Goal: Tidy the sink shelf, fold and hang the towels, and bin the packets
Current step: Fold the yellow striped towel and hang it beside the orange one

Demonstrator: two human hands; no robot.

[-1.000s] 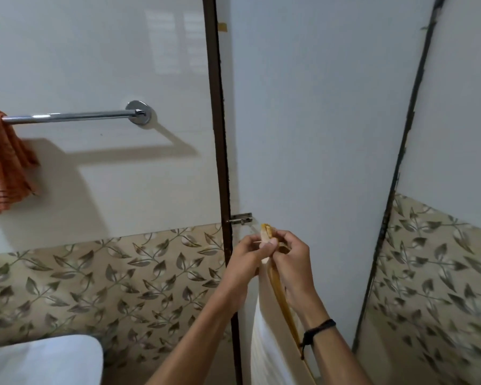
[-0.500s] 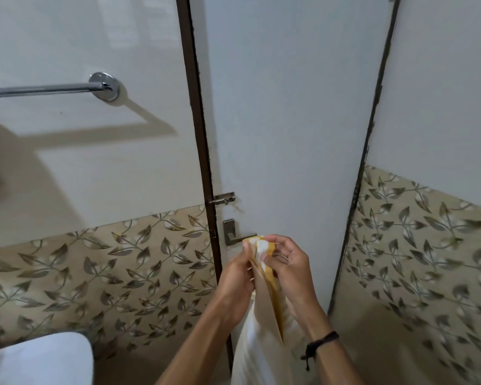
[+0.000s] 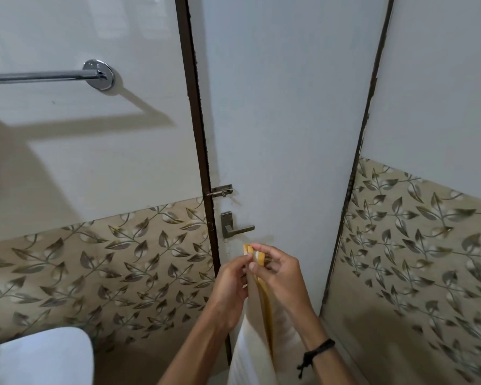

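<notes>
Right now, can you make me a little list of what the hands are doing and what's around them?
towel: white with a yellow border, hanging down between the arms
left hand: pinches the towel's top edge
right hand: pinches the same edge, black band on its wrist
towel rail: on the wall, upper left
door handle: just above the hands

- The towel [image 3: 257, 337] is soft white cloth with yellow edges.
- The towel bar [image 3: 39, 76] is shiny metal.
- The door handle [image 3: 233, 228] is dull grey metal.
- The wall tiles [image 3: 67, 134] are smooth and glossy.
</notes>
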